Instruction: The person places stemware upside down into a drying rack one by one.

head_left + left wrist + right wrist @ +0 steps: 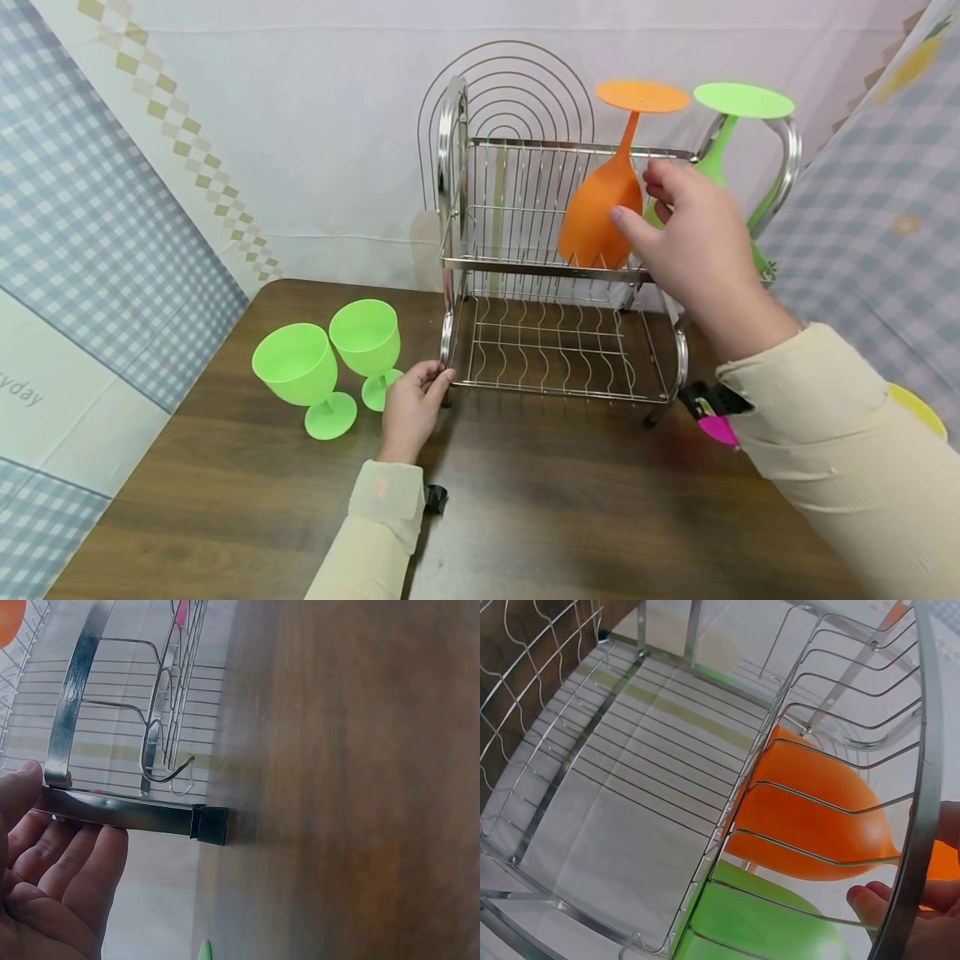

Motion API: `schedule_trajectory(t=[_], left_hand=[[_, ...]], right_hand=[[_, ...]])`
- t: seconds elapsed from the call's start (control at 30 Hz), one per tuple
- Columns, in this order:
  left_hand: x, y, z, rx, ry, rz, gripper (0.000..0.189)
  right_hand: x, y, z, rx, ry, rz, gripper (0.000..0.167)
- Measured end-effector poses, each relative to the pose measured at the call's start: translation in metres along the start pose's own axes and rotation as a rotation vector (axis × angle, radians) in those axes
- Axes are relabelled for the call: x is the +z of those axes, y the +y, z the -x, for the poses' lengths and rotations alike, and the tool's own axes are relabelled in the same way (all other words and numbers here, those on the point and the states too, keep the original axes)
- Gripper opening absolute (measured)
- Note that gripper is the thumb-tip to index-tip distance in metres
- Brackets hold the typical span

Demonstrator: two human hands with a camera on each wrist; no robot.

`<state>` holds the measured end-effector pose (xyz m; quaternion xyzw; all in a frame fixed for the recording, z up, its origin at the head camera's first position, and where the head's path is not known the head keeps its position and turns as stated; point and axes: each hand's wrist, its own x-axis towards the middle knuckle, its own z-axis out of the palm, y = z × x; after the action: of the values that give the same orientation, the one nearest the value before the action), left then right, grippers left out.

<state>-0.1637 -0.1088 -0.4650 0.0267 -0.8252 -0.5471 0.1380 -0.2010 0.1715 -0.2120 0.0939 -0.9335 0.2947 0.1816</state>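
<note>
A two-tier metal dish rack (517, 265) stands against the back of the table. My left hand (412, 408) grips its front left post between thumb and fingers, low down; the left wrist view shows the black foot (214, 825) just beyond. On the upper tier an orange goblet (596, 217) leans upside down, base up. Beside it my right hand (697, 225) is raised, thumb and fingers spread apart, the thumb tip overlapping the bowl's edge in the head view. Partly behind that hand, a light green goblet (742, 100) is also upside down.
Two light green goblets (296, 367) stand upright on the wooden table (225, 500), left of the rack. A bright pink object (720, 429) and a yellow rim (918, 408) show partly around the right sleeve. Patterned cloth (315, 167) hangs behind and at both sides.
</note>
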Motion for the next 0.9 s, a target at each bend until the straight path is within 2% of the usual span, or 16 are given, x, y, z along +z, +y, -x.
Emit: schedule_trajectory(t=[0.2, 0.33, 0.4, 0.57, 0.63, 0.7, 0.9], left_hand=[[-0.002, -0.003, 0.001, -0.004, 0.001, -0.014, 0.018], [-0.004, -0.004, 0.002, -0.015, 0.006, -0.027, 0.018], [-0.004, -0.005, 0.002, -0.016, 0.009, -0.03, 0.017], [-0.001, -0.003, 0.0, -0.007, -0.011, -0.022, 0.018], [0.001, -0.002, -0.001, -0.002, -0.014, -0.016, 0.019], [0.002, -0.001, -0.002, 0.003, -0.008, -0.014, 0.018], [0.002, -0.002, -0.003, -0.007, -0.001, -0.012, 0.018]], right_hand=[[0.003, 0.008, 0.021, 0.014, 0.13, -0.168, 0.048], [0.007, 0.012, 0.039, -0.005, 0.203, -0.287, 0.043], [0.011, 0.012, 0.052, -0.013, 0.265, -0.403, 0.04], [0.025, 0.019, 0.091, -0.099, 0.419, -0.881, 0.036], [0.031, 0.023, 0.102, -0.136, 0.423, -1.014, 0.036], [0.038, 0.027, 0.112, -0.149, 0.404, -1.063, 0.037], [0.062, 0.043, 0.138, -0.118, 0.316, -1.16, 0.04]])
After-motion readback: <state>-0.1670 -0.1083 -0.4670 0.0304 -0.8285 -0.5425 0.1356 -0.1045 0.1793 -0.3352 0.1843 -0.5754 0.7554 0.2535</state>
